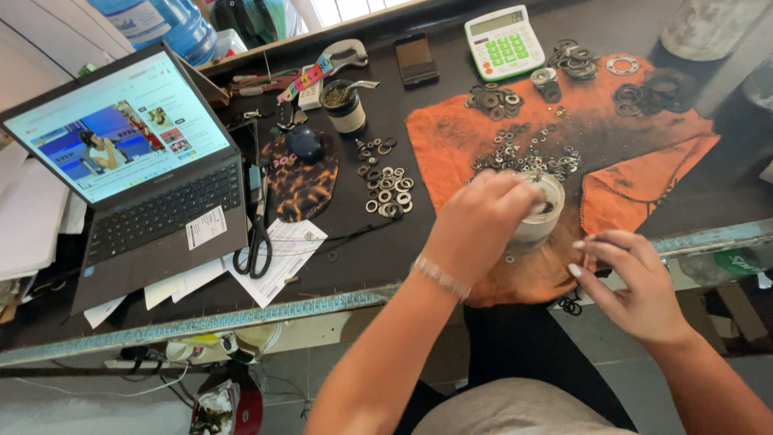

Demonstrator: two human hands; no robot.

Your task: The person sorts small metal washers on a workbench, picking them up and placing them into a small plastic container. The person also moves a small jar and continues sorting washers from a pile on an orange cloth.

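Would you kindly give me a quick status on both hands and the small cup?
Left hand over the white cup, fingers at its rim. Right hand beside it, fingertips pinched. Loose washers on the orange cloth behind.

1. Single head view, worn on the person's head, looks steeply down, close above the dark worktable.
2. Faces 12 o'clock across the table; laptop at 10 o'clock, orange cloth at 1 o'clock.
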